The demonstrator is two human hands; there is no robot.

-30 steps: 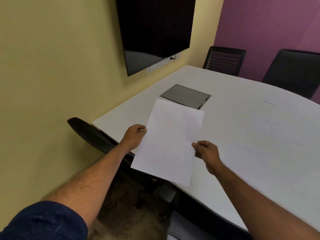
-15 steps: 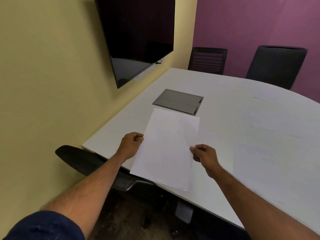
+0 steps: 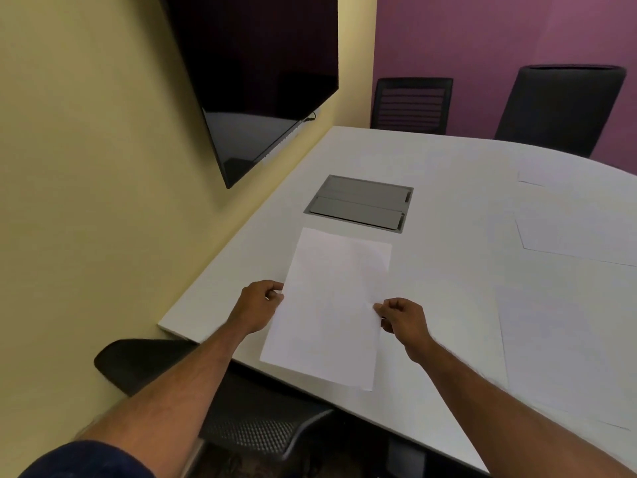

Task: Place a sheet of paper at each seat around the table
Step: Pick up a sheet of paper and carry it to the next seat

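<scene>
I hold a blank white sheet of paper (image 3: 331,305) low over the near edge of the white table (image 3: 448,188). My left hand (image 3: 256,307) pinches its left edge and my right hand (image 3: 401,319) pinches its right edge. The sheet's lower corner overhangs the table edge above a black mesh chair (image 3: 241,419). Other white sheets lie flat on the table: one at the near right (image 3: 568,343), one further back on the right (image 3: 579,232), and one near the far right edge (image 3: 565,174).
A grey cable hatch (image 3: 358,201) is set in the table just beyond the held sheet. A dark wall screen (image 3: 255,74) hangs on the yellow wall at left. Two black chairs (image 3: 412,105) (image 3: 558,108) stand at the far side against the purple wall.
The view has shifted forward and to the right along the table. The held sheet has come down closer to the tabletop, both hands still gripping its edges.
</scene>
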